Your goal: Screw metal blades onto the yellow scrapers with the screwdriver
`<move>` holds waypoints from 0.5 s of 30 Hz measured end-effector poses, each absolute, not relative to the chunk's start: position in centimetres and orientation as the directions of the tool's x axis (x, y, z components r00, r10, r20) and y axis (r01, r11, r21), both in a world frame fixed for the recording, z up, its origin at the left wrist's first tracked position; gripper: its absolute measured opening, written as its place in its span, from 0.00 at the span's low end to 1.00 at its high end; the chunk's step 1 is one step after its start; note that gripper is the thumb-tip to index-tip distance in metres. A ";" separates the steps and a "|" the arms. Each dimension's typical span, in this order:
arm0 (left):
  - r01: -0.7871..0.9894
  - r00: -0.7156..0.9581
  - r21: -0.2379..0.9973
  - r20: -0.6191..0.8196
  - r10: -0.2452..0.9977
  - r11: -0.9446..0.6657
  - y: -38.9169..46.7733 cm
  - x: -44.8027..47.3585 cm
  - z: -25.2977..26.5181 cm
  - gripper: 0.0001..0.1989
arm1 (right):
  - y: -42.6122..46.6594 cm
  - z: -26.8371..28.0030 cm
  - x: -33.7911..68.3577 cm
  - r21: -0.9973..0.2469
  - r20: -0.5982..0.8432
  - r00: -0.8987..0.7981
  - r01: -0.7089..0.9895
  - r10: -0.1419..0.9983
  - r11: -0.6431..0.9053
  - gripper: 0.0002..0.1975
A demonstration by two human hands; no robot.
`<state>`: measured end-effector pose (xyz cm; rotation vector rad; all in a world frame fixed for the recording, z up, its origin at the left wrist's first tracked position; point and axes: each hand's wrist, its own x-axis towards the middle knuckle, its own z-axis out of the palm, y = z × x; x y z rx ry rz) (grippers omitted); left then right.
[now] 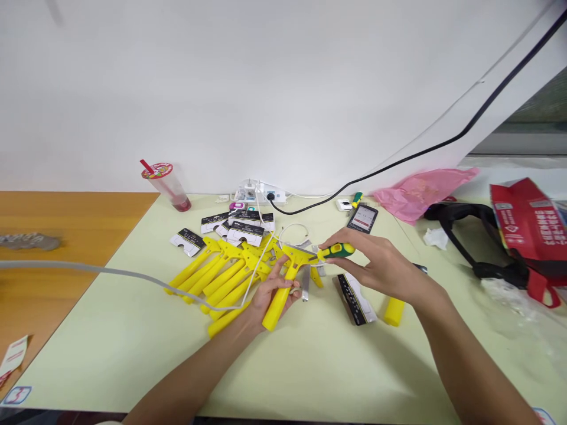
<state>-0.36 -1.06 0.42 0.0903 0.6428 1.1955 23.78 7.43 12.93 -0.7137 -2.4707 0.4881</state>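
My left hand [272, 293] is closed around a yellow scraper [283, 290], its handle pointing down toward me. In my right hand [376, 262] is a screwdriver [339, 251] with a green and yellow handle. Its tip meets the right side of the scraper's head; whether it sits in a screw is too small to tell. Several more yellow scrapers [228, 277] lie in a row to the left of my left hand. Under my right hand, a black and white blade box [355, 299] rests on the table beside another yellow handle [394, 311], partly covered by my wrist.
Several black and white boxes [245, 232] lie behind the scrapers. A power strip [261, 193] with cables is against the wall, near a drink cup [170, 186]. A phone [363, 218], pink plastic bag [425, 192] and red bag [529, 218] occupy the right side. A grey cable [146, 283] crosses the left foreground.
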 end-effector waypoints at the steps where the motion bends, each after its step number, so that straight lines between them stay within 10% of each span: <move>1: -0.834 0.210 0.395 -0.419 0.883 0.386 -1.1 -0.3 0.5 0.44 | 7.5 12.9 23.8 -0.450 0.392 -0.728 0.381 0.562 0.808 0.09; 15: -0.818 0.227 0.411 -0.412 0.883 0.402 -1.1 -0.4 0.0 0.45 | 7.6 13.2 24.1 -0.399 0.440 -0.733 0.358 0.519 0.844 0.09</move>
